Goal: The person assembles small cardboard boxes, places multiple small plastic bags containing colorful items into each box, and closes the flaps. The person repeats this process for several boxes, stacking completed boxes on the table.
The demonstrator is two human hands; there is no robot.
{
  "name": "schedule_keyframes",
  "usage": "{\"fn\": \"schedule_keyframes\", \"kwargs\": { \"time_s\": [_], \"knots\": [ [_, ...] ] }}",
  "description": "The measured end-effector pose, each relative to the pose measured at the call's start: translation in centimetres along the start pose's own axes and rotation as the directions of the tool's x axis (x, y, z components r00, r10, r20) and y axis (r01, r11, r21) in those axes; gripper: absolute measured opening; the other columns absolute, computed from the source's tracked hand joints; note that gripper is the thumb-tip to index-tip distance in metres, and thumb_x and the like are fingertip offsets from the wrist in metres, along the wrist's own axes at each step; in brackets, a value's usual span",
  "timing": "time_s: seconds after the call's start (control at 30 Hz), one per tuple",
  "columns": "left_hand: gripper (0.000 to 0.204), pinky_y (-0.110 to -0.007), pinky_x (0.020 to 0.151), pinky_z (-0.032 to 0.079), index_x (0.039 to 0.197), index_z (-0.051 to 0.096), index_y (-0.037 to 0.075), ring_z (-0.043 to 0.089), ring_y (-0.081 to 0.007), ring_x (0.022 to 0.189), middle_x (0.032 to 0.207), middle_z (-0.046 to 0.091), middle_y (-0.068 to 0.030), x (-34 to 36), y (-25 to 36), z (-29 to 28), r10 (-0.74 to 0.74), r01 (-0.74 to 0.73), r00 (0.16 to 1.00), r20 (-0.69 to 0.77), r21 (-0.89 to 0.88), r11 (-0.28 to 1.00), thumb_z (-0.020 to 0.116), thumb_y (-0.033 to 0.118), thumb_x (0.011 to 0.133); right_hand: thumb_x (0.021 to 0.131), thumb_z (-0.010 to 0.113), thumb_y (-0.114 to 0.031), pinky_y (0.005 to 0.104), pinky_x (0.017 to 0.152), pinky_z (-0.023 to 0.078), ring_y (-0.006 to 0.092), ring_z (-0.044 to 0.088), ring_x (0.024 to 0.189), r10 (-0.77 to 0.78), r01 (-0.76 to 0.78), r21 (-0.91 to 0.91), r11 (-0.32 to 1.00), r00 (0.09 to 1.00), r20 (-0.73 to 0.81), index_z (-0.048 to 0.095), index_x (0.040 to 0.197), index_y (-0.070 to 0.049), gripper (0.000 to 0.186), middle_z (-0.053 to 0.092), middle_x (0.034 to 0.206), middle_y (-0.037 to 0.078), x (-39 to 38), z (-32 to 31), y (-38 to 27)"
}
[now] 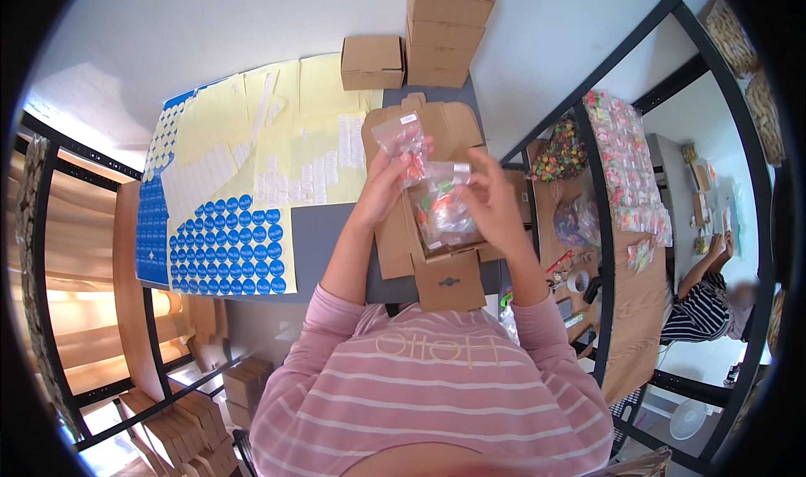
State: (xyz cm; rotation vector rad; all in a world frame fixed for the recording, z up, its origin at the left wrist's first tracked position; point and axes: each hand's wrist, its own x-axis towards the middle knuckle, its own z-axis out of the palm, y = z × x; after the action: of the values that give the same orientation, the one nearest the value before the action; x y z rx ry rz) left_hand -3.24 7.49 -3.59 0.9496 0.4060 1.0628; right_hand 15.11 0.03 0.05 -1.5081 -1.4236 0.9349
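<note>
Left hand (386,184) grips a bag (401,135), long axis running away from the person, at the box's (453,297) far-left corner. Right hand (495,201), fingers curled, lies right; grip indeterminable.

The brown cardboard box (432,292) lies open, its lid (453,124) spread toward 12 o'clock, a slotted flap (449,299) toward 6. Inside, crinkled clear plastic (439,217) shows green and orange pieces; the bag count is unclear. A clear bag (398,134) with reddish contents and a white label (408,118) is tilted toward 11 o'clock.
</note>
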Motion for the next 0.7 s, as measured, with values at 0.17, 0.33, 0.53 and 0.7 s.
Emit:
{"fn": "schedule_keyframes", "kwargs": {
  "time_s": [0.17,0.33,0.53,0.7],
  "knots": [
    [0.060,-0.042,0.095,0.045,0.140,0.032,0.004,0.050,-0.0265,0.119,0.131,0.049,-0.0164,0.2,-0.2,0.0,0.018,-0.019,0.998,-0.058,-0.020,1.000,0.054,0.033,0.092,0.084,0.060,-0.004,0.0282,0.069,0.049,0.0187,0.062,0.078,0.008,-0.014,0.098,0.995,0.998,0.065,0.032,0.139,-0.004,0.062,0.062,0.093,0.010,-1.1,0.9,1.3],
    [0.058,-0.044,0.093,0.047,0.139,0.032,0.004,0.050,-0.0279,0.118,0.132,0.048,-0.0170,0.4,-0.4,0.0,0.017,-0.022,0.998,-0.066,-0.078,0.997,0.053,0.032,0.092,0.088,0.056,-0.001,0.0241,0.069,0.047,0.0110,0.058,0.077,0.086,-0.042,-0.173,0.984,0.963,0.256,0.026,0.142,-0.004,0.063,0.063,0.089,0.007,-1.1,0.7,1.7],
    [0.048,-0.041,0.092,0.049,0.137,0.032,0.002,0.054,-0.0261,0.115,0.130,0.049,-0.0183,0.4,-0.6,-0.2,0.026,-0.039,0.997,-0.072,-0.192,0.981,0.047,0.020,0.096,0.086,0.061,-0.010,0.0305,0.069,0.050,0.0205,0.064,0.078,0.052,-0.089,0.143,0.986,0.968,0.246,0.030,0.140,0.001,0.063,0.064,0.092,0.015,-1.4,1.5,1.2],
    [0.048,-0.041,0.092,0.050,0.137,0.032,0.001,0.054,-0.0264,0.115,0.130,0.049,-0.0183,0.4,-0.7,-0.2,0.022,-0.035,0.998,-0.066,-0.212,0.977,0.047,0.019,0.095,0.083,0.066,-0.010,0.0307,0.071,0.051,0.0221,0.064,0.081,0.061,-0.093,0.114,0.989,0.964,0.258,0.031,0.139,-0.001,0.067,0.060,0.097,0.014,-2.0,1.5,-0.1]
  ]
}}
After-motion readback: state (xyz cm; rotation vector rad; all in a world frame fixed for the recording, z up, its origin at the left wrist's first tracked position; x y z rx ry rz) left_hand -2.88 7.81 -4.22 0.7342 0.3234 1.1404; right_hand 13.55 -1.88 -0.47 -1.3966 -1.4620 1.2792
